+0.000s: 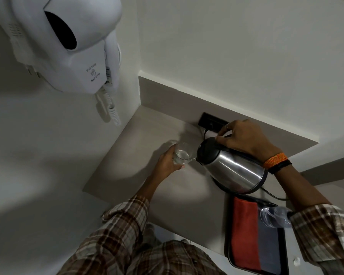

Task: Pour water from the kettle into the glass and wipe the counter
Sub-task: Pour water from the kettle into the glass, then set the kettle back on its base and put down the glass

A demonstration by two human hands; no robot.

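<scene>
Beige counter (167, 199) set in white-walled corner. Kettle (230, 167) is gripped, tilted, by right hand (244, 139); glass (180, 155) beside its spout is held by left hand (167, 161). Tray (227, 235) lies near kettle.

White painted walls (226, 46) meet at a corner above the beige tabletop (139, 139). Wall-mounted white hair dryer (68, 42) at upper left, coiled cord (112, 114) hanging below. Black socket plate (211, 122) on the upstand. Dim, uneven light.
</scene>
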